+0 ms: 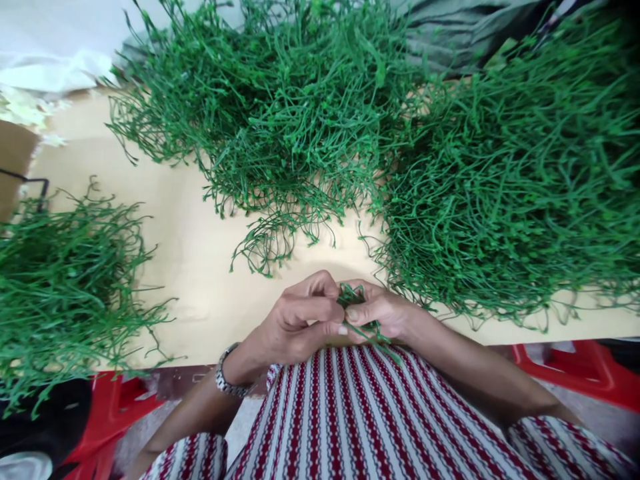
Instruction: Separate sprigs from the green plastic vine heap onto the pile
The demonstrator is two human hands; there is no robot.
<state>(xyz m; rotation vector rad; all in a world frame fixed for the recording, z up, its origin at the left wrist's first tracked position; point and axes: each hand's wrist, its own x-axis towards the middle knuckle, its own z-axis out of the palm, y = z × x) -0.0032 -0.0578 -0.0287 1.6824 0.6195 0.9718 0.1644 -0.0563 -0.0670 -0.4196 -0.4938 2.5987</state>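
My two hands meet just above the table's near edge, in front of my striped top. My right hand (380,310) is closed around a few thin green stems (370,330), its thumb lying over them. Pinched thumb to finger, my left hand (305,317) grips a green stem at the side of that little bunch; its fingertips partly hide the spot. Just beyond the hands, a small loose cluster of green stems (270,243) with knobbly ends lies on the table. They look like artificial plant stems.
Large heaps of green stems cover the table's far middle (300,100) and right side (520,180). A smaller heap (65,280) overhangs the near left edge. A brown cardboard box (17,160) stands far left, by white petals (23,107). Red stools (585,370) are below the table.
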